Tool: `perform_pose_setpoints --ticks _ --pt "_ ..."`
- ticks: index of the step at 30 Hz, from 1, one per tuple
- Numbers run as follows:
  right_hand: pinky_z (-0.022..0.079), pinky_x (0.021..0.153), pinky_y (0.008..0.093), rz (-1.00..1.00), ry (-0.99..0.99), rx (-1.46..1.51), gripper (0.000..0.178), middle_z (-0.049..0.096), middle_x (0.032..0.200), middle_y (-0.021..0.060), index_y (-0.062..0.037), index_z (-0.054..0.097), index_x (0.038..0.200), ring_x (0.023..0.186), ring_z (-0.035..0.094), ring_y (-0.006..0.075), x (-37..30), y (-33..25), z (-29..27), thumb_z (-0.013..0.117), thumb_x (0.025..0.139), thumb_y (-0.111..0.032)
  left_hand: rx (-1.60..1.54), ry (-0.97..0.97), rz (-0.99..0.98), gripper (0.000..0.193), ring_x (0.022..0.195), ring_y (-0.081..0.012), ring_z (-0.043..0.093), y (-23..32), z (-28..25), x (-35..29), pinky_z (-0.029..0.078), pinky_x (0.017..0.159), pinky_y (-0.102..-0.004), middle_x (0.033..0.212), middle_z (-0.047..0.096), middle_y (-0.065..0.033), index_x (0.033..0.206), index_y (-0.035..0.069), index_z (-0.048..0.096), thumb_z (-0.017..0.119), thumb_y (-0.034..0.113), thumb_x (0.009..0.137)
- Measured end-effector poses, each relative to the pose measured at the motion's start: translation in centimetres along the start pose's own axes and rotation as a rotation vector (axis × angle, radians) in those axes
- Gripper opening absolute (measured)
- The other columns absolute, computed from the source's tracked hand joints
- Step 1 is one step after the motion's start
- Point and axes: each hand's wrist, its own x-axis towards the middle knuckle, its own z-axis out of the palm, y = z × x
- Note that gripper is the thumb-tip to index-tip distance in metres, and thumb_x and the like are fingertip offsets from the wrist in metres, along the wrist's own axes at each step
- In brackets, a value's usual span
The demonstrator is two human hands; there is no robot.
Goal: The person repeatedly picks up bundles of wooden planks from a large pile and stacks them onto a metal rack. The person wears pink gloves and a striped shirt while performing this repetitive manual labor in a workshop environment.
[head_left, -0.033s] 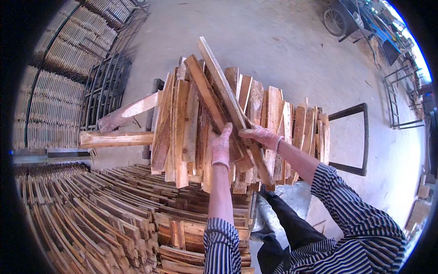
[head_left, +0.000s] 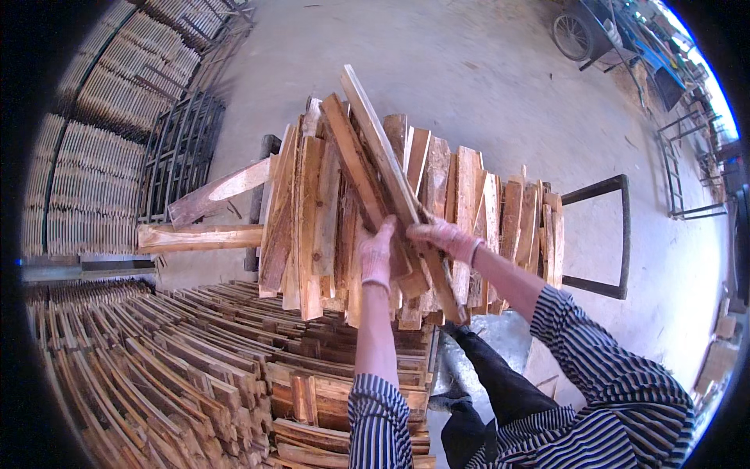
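Observation:
Both my hands wear pale pink gloves and are over a pile of rough wooden planks (head_left: 311, 219). My left hand (head_left: 376, 254) is closed around the lower part of a brown plank (head_left: 350, 144), its thumb pointing up along the wood. Just right of it, my right hand (head_left: 447, 236) grips a longer, pale-edged plank (head_left: 381, 141) from its right side. These two planks lie slantwise across the pile, upper ends leaning left and close together. My fingers' undersides are hidden by the wood.
A dark metal frame (head_left: 627, 234) juts out right of the pile; two planks (head_left: 199, 238) stick out left. Stacked slats (head_left: 180, 352) fill the lower left, with more stacks (head_left: 94, 184) beyond. A wheeled cart (head_left: 574, 37) stands far right.
The upper ends of the two slanted planks have shifted very slightly to the right. Both hands keep their grip almost in place.

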Motion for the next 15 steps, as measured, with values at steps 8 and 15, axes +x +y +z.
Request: perform_pose_setpoints --ticks 8,15 --pt "0.04 0.112 0.0346 0.011 -0.353 0.221 0.077 0.058 0.141 0.0106 -0.0028 0.039 0.152 0.125 0.054 0.0177 -16.0 9.6 6.3 0.077 0.091 -0.03 -0.81 -0.352 -0.328 0.066 0.142 -0.0298 0.045 -10.3 -5.5 -22.0 0.029 0.124 -0.0419 0.155 0.048 -0.0052 0.146 0.01 0.053 0.075 0.035 0.089" --pt "0.053 0.095 0.0344 0.086 -0.062 0.167 0.072 0.067 0.127 0.0052 -0.007 0.054 0.141 0.111 0.064 0.0182 -21.4 13.3 13.1 0.088 0.08 -0.023 -2.093 -0.85 -0.282 0.081 0.147 -0.0298 0.031 -29.0 -2.1 -28.8 0.035 0.119 -0.0415 0.159 0.028 -0.0226 0.156 0.001 0.021 0.057 0.045 0.098"
